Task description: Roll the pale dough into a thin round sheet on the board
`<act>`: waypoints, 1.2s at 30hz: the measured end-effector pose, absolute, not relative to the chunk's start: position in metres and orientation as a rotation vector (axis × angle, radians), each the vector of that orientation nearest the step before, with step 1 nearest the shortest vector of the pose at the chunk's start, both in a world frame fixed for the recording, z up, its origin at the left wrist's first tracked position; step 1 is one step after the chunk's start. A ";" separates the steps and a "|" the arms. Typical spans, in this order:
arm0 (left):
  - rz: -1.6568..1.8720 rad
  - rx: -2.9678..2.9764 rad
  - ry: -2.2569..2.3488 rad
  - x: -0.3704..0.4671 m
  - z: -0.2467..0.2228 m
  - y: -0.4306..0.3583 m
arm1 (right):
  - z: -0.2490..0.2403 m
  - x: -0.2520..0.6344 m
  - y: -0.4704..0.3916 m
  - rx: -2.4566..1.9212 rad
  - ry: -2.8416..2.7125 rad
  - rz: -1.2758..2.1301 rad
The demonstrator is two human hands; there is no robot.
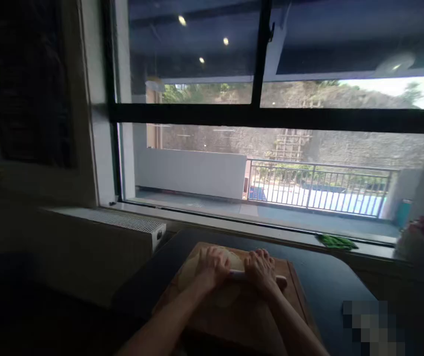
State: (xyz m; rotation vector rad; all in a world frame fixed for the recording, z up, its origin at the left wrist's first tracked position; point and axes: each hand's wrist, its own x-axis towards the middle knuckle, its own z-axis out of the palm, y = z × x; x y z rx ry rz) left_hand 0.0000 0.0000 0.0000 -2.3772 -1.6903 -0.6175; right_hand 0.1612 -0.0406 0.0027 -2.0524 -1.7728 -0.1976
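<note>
Pressing down on the rolling pin [239,277], you've got both palms on it: left hand [212,269] and right hand [260,271] side by side, fingers draped loosely over the pin rather than clenched. Under the pin lies the pale dough [212,282], spread on the wooden board [267,316], which sits on the dark surface [323,282]. This looks like mid-roll; even pressure from both palms would be needed next. Beyond the board, a green cloth [336,242] rests on the sill. Dim light hides the dough's edge and thickness.
</note>
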 end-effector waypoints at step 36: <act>-0.522 -2.391 -1.816 0.006 0.005 0.047 | 0.000 0.175 0.014 -2.132 -1.774 -0.068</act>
